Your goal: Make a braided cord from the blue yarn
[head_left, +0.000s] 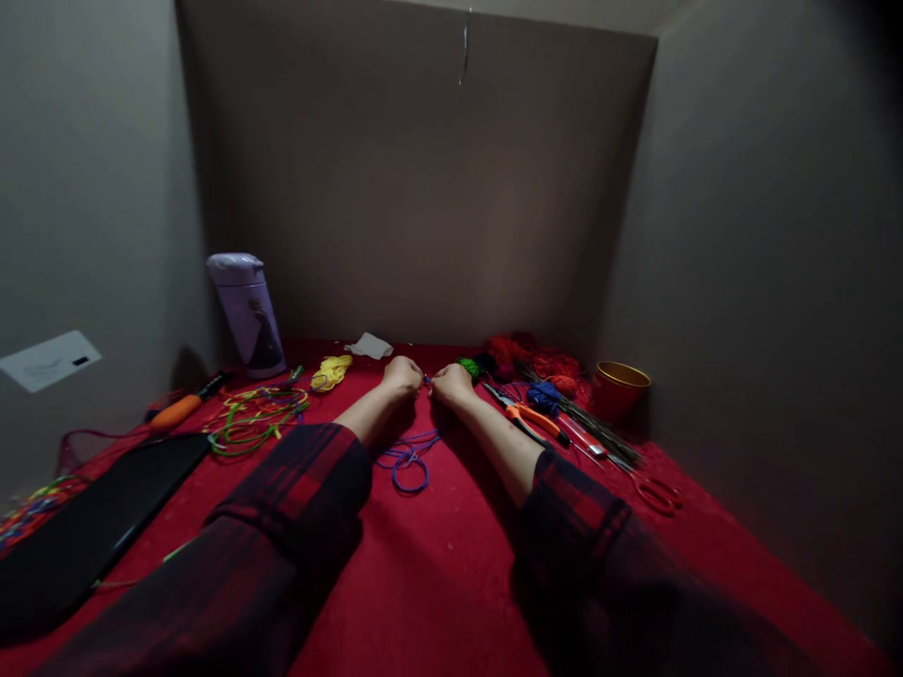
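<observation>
Both arms reach forward over the red cloth (pixel 451 564), and the hands almost meet near its far side. My left hand (pixel 403 376) is closed in a pinch, its fingertips turned toward the right hand. Opposite it, my right hand (pixel 452 385) is closed too. A small bit of purple-blue cord shows between the fingertips. Loops of the purple-blue cord (pixel 410 470) lie on the cloth below and between the wrists. The finger ends are small and dark, so the exact grip is hard to see.
Left: a purple bottle (pixel 248 315), yellow yarn (pixel 331 373), coloured cord loops (pixel 258 418), an orange-handled tool (pixel 176 412), a black flat object (pixel 105 527). Right: orange-handled pliers (pixel 529 418), blue yarn (pixel 544 397), red yarn (pixel 557 365), scissors (pixel 653 491), a red cup (pixel 617 390). Grey walls enclose three sides.
</observation>
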### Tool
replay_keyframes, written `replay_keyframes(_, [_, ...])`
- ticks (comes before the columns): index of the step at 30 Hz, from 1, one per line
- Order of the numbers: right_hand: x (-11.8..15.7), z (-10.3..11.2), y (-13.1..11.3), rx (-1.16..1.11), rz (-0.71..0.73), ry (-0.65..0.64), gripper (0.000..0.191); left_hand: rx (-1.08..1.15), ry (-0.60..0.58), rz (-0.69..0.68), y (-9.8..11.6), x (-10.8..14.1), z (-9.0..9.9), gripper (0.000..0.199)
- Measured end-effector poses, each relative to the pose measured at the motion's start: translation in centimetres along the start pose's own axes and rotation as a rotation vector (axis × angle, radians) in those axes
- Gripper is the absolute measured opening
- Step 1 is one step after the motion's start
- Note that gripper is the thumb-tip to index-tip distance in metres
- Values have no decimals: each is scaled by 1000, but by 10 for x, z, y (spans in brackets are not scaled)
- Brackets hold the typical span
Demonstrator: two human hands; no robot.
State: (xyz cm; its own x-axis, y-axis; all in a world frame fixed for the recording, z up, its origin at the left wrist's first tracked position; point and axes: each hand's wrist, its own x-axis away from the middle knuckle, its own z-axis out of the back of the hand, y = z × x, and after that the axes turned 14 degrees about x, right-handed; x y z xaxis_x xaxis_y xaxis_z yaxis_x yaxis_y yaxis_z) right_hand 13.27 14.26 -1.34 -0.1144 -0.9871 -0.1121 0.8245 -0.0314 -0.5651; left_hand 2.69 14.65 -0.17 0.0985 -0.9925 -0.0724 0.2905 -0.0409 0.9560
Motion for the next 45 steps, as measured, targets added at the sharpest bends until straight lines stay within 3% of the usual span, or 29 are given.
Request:
replay_keyframes(3, [22, 12, 1, -10, -51, -98, 19, -174, -59, -72, 3, 32, 11, 14])
replay_keyframes(7, [71, 29, 2, -67, -66, -245, 21, -453, -153, -189, -2, 87, 24, 11])
replay_keyframes(10, [112, 40, 1, -324, -72, -414, 23, -688, -173, -297, -9, 135, 32, 15])
replay_keyframes(15, [166, 56, 3, -695, -73, -502, 15, -745, -199, -423, -17, 216, 47, 21])
replay_keyframes(18, [192, 64, 8, -782, -46, -558, 11, -682, -320, -402, -12, 247, 60, 20])
replay_keyframes(21, [213, 67, 10, -776, -16, -596, 10, -537, -372, -293, 0, 243, 66, 21])
replay_keyframes(24, [230, 63, 6, -669, 13, -602, 15, -277, -239, -206, 14, 209, 57, 15])
replay_keyframes(25, [235, 60, 3, -617, 27, -610, 17, -156, -195, -124, 18, 194, 50, 11])
replay_keyframes(27, [244, 53, -1, -508, 69, -614, 19, 126, -145, 166, 27, 165, 34, 9])
replay_keyframes(30, [252, 46, -4, -340, 197, -530, 21, 256, -154, 347, 36, 134, 12, 12])
replay_keyframes(33, [243, 53, -1, -169, 408, -519, 23, 280, -121, 358, 34, 119, 1, 14])
replay_keyframes(35, [218, 63, 3, -61, 531, -551, 26, 271, -86, 341, 25, 116, 0, 16])
replay_keyframes(37, [178, 71, 7, 33, 470, -374, 35, 248, -72, 313, 14, 115, 0, 18])
replay_keyframes(40, [106, 67, 10, 221, 313, -80, 25, 218, -66, 259, 1, 115, 1, 21])
replay_keyframes(42, [65, 53, 8, 320, 262, -21, 19, 210, -56, 231, -3, 115, 1, 22])
replay_keyframes(45, [27, 26, 1, 349, 264, 8, 31, 214, -33, 207, -4, 116, 0, 18])
